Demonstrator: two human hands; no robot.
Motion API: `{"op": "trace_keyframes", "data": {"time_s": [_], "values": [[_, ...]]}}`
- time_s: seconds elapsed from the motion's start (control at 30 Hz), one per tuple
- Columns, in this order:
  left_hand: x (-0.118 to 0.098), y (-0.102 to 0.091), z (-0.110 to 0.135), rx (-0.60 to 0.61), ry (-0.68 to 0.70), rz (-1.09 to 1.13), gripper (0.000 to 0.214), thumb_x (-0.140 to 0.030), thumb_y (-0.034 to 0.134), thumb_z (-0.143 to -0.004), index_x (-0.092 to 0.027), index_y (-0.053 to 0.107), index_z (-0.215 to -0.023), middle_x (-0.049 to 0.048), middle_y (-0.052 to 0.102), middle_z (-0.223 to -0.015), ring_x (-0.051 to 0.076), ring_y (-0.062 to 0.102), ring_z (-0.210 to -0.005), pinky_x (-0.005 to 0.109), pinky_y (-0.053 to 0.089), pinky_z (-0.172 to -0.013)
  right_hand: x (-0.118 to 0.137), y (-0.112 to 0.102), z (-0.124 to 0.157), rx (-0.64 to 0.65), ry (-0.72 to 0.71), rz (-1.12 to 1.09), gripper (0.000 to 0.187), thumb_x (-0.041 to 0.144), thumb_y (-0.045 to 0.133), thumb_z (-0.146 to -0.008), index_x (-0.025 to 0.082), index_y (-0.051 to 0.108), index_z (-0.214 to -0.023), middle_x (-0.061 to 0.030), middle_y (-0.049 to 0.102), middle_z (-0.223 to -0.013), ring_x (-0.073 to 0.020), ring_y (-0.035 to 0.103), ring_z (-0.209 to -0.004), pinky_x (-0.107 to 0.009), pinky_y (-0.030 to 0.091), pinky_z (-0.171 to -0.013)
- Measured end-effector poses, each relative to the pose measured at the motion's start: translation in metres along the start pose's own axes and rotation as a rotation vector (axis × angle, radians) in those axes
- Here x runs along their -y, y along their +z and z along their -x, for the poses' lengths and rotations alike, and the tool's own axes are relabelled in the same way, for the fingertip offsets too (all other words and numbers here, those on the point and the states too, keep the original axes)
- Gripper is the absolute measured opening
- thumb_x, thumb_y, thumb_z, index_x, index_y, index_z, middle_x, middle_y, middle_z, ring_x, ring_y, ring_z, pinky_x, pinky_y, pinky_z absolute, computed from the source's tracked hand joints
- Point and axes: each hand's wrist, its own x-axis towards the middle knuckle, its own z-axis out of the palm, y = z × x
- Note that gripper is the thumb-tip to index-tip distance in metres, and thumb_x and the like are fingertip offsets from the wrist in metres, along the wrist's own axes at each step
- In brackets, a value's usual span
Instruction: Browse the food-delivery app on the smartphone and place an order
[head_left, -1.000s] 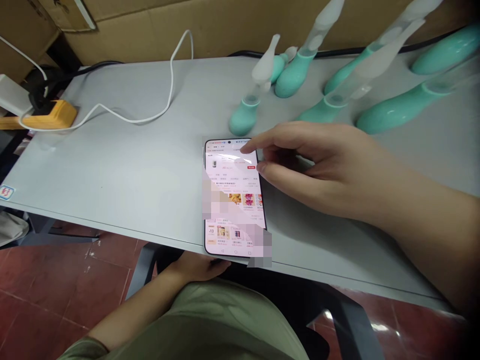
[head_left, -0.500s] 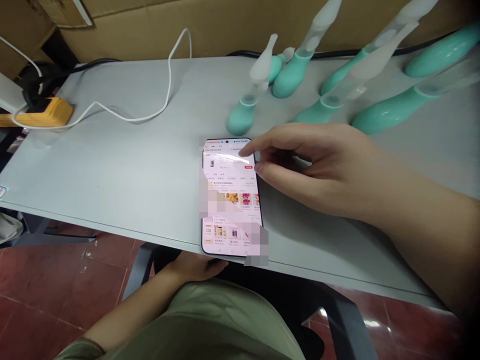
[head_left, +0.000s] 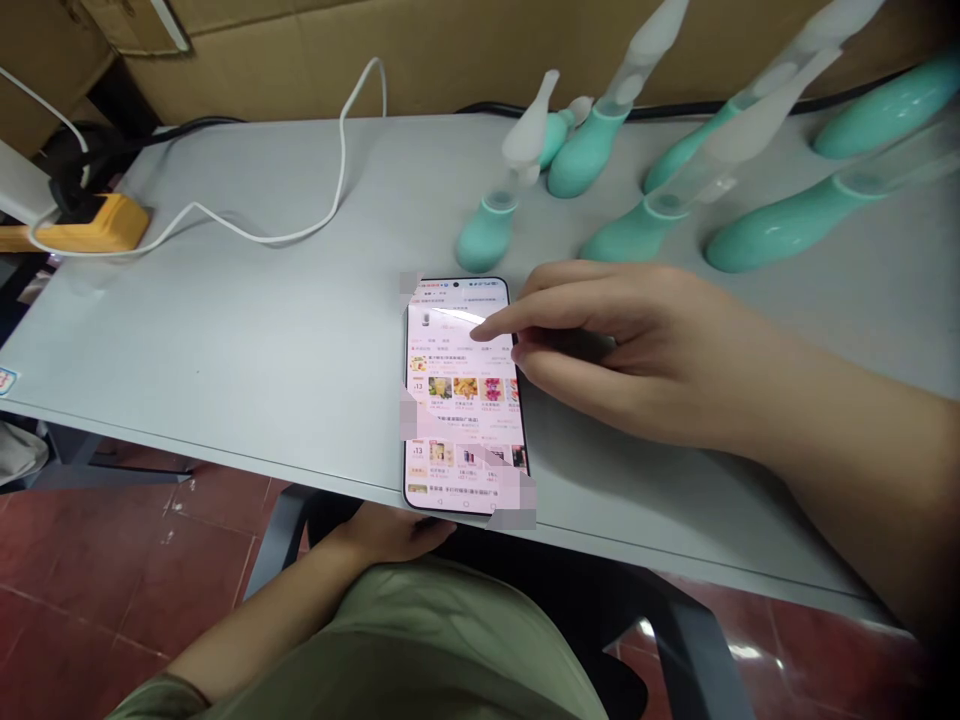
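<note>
A smartphone [head_left: 465,420] lies face up on the grey table near its front edge. Its lit screen shows a page with rows of small product pictures; parts are blurred out. Over the phone's upper right side is my right hand [head_left: 637,350], its index fingertip at the screen and its thumb near the phone's right edge. The fingers are apart and hold nothing. My left hand [head_left: 397,530] rests low by my lap, below the table edge, with most of its fingers hidden. Just beyond the phone stands a teal squeeze bulb with a whitish tip [head_left: 486,235].
Several more teal bulbs with clear tubes, one of them a teal bulb [head_left: 589,150], stand at the back right. A white cable [head_left: 262,240] runs across the left of the table [head_left: 247,350] to a yellow power strip [head_left: 112,225]. Cardboard [head_left: 300,50] lines the back.
My right index finger has moved down the screen, toward the table's front edge. The page has shifted slightly upward, with another line showing at its bottom. My left hand stays put.
</note>
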Motion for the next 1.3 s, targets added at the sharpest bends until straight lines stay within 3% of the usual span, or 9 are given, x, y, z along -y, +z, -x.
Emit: {"op": "trace_keyframes", "data": {"time_s": [0.37,0.77,0.93,1.17,1.3], "values": [[0.0017,-0.0007,-0.0009,-0.026,0.03,0.0,0.05,-0.037,0.066,-0.099,-0.025,0.064,-0.148,0.0083,0.073,-0.141,0.029,0.066,-0.136,0.043,0.057,-0.115,-0.0004,-0.0019,0.0005,0.053,-0.064,-0.075,0.026,0.024,0.061,-0.093,0.025,0.083,-0.107,-0.0053,0.073,-0.09,-0.0172,0.065,-0.071,-0.034,0.047,-0.058],[-0.0018,-0.0013,-0.0024,-0.029,0.003,-0.018,0.052,-0.041,0.067,-0.098,-0.029,0.063,-0.149,0.0055,0.074,-0.139,0.028,0.066,-0.136,0.042,0.057,-0.114,0.0004,-0.0031,0.0009,0.031,0.009,-0.068,0.027,0.028,0.06,-0.093,0.026,0.082,-0.109,-0.007,0.074,-0.094,-0.0211,0.065,-0.075,-0.038,0.047,-0.061],[-0.0011,-0.0026,-0.0034,-0.038,0.023,-0.025,0.051,-0.04,0.066,-0.099,-0.029,0.063,-0.149,0.006,0.075,-0.139,0.028,0.066,-0.136,0.041,0.057,-0.114,0.0004,-0.003,0.0005,0.067,-0.016,-0.107,0.022,0.026,0.064,-0.091,0.03,0.085,-0.098,-0.0057,0.075,-0.1,-0.02,0.066,-0.074,-0.037,0.05,-0.065],[-0.0006,-0.0047,-0.0049,-0.023,0.019,-0.022,0.049,-0.04,0.067,-0.097,-0.029,0.066,-0.146,0.0056,0.075,-0.138,0.028,0.065,-0.137,0.04,0.056,-0.115,-0.0018,-0.0005,0.0018,0.092,-0.059,-0.095,0.033,0.027,0.062,-0.093,0.031,0.083,-0.118,-0.0066,0.067,-0.097,-0.0212,0.068,-0.085,-0.036,0.054,-0.065],[-0.0019,-0.0065,-0.0055,-0.008,0.006,-0.013,0.047,-0.04,0.066,-0.098,-0.03,0.068,-0.144,0.0048,0.075,-0.138,0.028,0.065,-0.138,0.041,0.057,-0.116,-0.0008,-0.0018,0.0018,0.091,-0.075,-0.113,0.028,0.027,0.064,-0.092,0.03,0.084,-0.112,-0.0069,0.067,-0.095,-0.0208,0.066,-0.082,-0.036,0.053,-0.063]]}}
